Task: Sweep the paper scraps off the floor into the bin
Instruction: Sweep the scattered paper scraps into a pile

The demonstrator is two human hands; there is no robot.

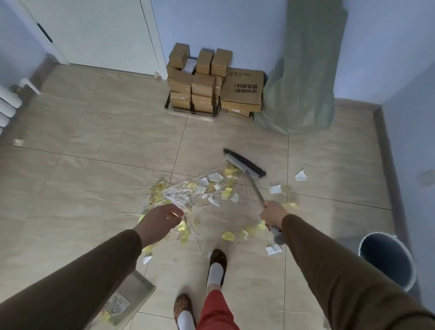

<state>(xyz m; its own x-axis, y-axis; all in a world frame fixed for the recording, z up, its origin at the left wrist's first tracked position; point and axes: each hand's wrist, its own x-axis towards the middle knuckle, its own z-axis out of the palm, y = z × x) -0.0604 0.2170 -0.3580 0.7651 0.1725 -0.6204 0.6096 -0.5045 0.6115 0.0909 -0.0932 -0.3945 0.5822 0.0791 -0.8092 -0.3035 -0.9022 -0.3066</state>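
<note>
So the paper scraps point(205, 189) are mostly sitting in one loose heap on the floor tiles point(87, 132), just ahead of the left hand point(162, 217) and off to the inner side of the right hand point(274, 213). Yellow crumpled bits, white torn squares, plus a tangle of thin white strips that look like shredded paper or sticks, honestly hard to tell at this blur. A few strays are lying apart from the heap, out past the right hand toward the wall.

Progress-wise I'd say it's early-middle: gathering is happening, nothing is visibly going into the bin point(388, 259) yet. The bin's a round grey bucket shape, standing behind and outside the right hand.

The right hand is wrapped tight around the handle of the broom point(244, 163), whose dark bristle head is resting at the far edge of the heap. The left hand is hovering over the near side with fingers curled loosely together, not clearly holding anything.

What looks like a dustpan point(131, 301), flat and grey, is sitting under the left forearm. Tiles look smooth, glossy beige.
</note>
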